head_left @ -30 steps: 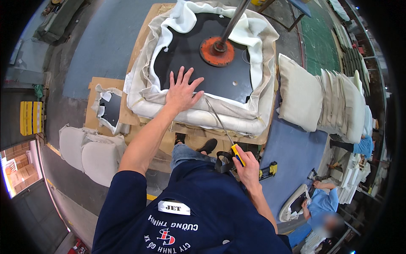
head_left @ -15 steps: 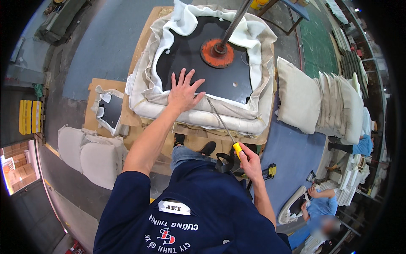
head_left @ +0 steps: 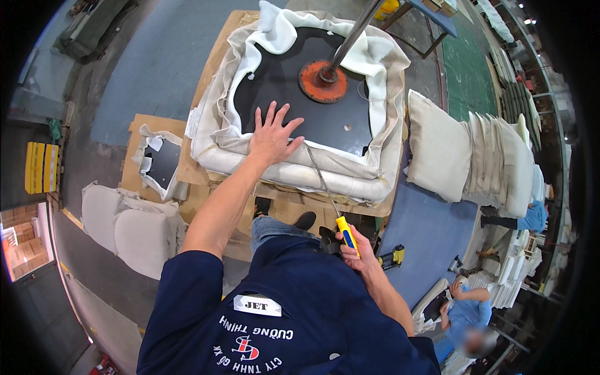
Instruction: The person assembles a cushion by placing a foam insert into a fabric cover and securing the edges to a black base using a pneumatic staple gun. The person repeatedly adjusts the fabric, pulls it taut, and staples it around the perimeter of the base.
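Observation:
My left hand [head_left: 274, 139] lies with its fingers spread on the near edge of a black board [head_left: 275, 81], its wrist over the beige fabric cover [head_left: 219, 161] around it. The cover's edges are folded up, with white padding [head_left: 275, 39] inside. In my right hand [head_left: 362, 251], near my body, is a screwdriver [head_left: 346, 234] with a yellow and blue handle. Its long metal shaft points away from me across the near roll of fabric, and its tip is by the board's near edge. An orange-red round plate [head_left: 320, 87] on a metal rod rests on the board.
The piece sits on a brown board [head_left: 206, 94]. A smaller upholstered piece [head_left: 164, 159] and stacked cushions [head_left: 140, 231] stand at left. More beige cushions [head_left: 437, 147] stand at right, above a blue surface [head_left: 419, 225]. A nail gun [head_left: 392, 256] lies by my right arm; co-workers [head_left: 469, 312] are farther right.
My right hand has drawn slightly left and towards me, and the screwdriver handle now shows its blue side. My left hand stays in place. A co-worker's hand at right has shifted.

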The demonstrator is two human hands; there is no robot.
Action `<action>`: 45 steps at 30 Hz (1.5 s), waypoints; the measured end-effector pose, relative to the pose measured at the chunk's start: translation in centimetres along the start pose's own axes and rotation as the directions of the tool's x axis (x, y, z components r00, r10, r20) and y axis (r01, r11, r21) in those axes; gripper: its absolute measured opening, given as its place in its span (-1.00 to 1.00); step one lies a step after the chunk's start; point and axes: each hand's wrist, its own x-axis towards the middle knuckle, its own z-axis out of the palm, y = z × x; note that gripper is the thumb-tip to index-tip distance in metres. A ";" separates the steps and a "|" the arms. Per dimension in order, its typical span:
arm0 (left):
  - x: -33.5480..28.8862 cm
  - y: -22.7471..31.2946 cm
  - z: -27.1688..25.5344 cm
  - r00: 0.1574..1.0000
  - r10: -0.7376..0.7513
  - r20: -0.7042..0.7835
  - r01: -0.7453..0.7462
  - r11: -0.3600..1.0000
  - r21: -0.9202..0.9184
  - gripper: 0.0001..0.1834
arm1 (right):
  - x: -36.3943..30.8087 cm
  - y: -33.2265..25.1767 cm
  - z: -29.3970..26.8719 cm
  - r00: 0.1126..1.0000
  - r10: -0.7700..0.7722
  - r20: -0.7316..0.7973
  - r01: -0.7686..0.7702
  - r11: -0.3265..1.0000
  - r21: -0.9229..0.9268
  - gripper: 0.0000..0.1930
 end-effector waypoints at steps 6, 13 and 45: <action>-0.5 -0.4 -0.1 1.000 -0.009 -0.018 0.009 1.000 -0.017 -0.43 | 0.3 1.0 5.7 0.817 -0.566 -0.110 -0.006 0.183 -0.983 -0.62; -0.3 -0.3 -0.1 1.000 -0.009 0.016 0.009 1.000 0.003 -0.41 | 1.1 1.6 5.2 0.837 -0.526 -0.152 0.060 0.365 -0.929 -0.60; -0.9 6.4 -2.1 0.992 0.100 0.075 -0.092 0.990 -0.105 -0.66 | -1.1 3.3 -2.2 0.502 -0.863 0.058 0.524 0.250 -0.814 -0.46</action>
